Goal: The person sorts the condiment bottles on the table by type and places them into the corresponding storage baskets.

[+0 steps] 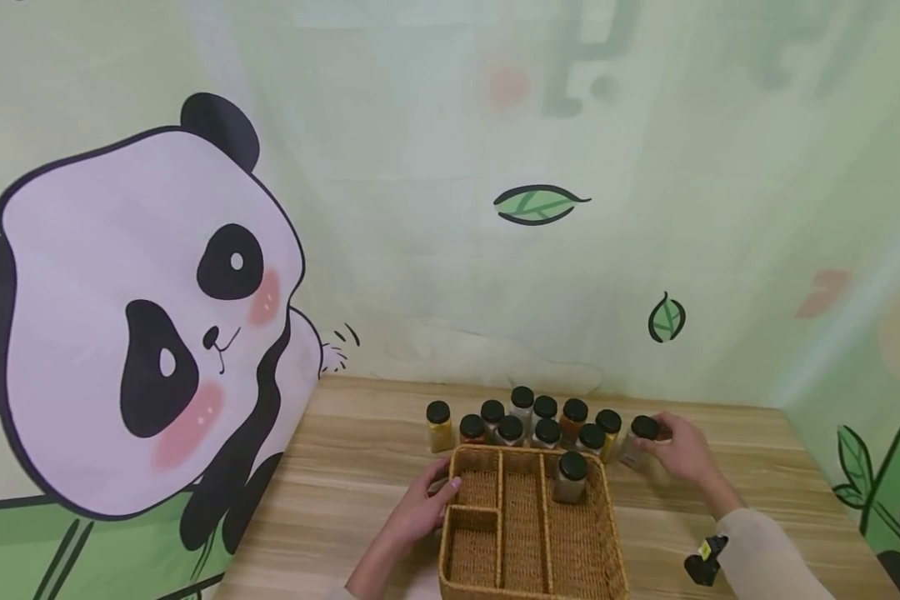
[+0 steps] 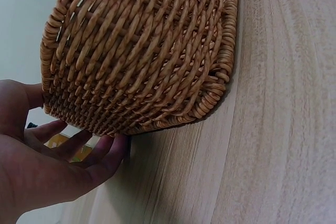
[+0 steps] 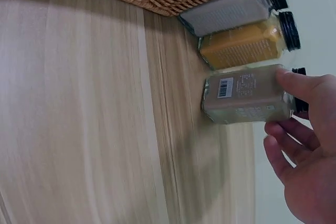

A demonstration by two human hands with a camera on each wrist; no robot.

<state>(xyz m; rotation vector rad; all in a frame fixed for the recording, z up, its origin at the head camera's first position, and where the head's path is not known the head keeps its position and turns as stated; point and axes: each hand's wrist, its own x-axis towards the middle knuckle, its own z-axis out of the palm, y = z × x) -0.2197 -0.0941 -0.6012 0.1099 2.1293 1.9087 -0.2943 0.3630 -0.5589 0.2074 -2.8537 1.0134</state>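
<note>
1. Right hand: thumb and fingers pinch one jar near its neck, below the black lid.
2. Held jar: clear glass, greyish-brown contents, barcode label; at 2 o'clock from the basket's middle (12 o'clock being away from the person). Whether its base touches the table cannot be told.
3. Left hand: grips the basket at its 10 o'clock corner, thumb at the rim, fingers against the outer wall.
4. Basket: woven, brown, four compartments showing; two small ones left, two long ones beside them.
5. Basket jar: black lid, upright, at 1 o'clock, far end of the right compartment.
6. Yellow jar: just beside the held jar, toward the basket.
7. Other black-lidded jars: grouped beyond the basket, 11 to 1 o'clock.
8. Table: wood-grained.
9. Backdrop: pale green, panda at 10 o'clock.
</note>
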